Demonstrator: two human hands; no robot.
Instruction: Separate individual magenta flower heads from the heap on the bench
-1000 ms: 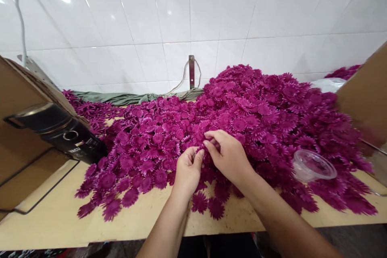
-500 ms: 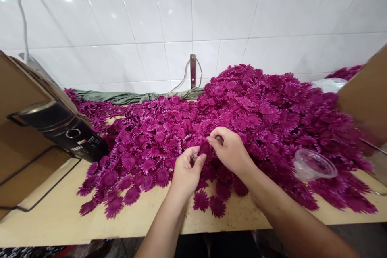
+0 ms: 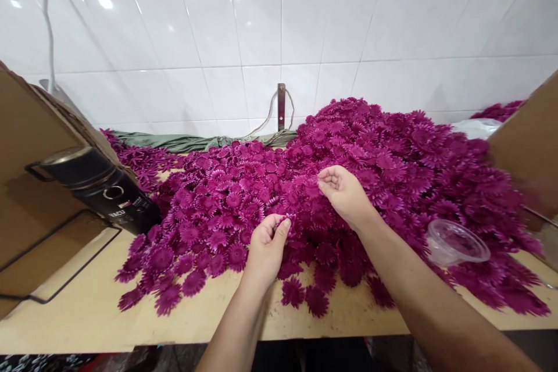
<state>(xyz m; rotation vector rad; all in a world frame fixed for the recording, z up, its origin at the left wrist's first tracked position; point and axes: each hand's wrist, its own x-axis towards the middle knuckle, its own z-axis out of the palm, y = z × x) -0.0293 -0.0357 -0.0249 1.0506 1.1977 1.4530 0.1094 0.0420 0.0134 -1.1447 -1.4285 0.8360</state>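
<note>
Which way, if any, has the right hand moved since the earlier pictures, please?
Yes: judged against the metal bracket, the right hand has shifted up and rightward in the view.

Both hands I can see, L hand (image 3: 264, 246) & R hand (image 3: 344, 190), are bare, w/ rounded knuckles and slim wrists. L forearm (image 3: 235, 325) and R forearm (image 3: 414, 279) are bare too, smooth, broader twd the elbow end. Down at the bottom edge, dark clothing (image 3: 335, 356), approx. black; fabric & cut too dim to tell.
</note>
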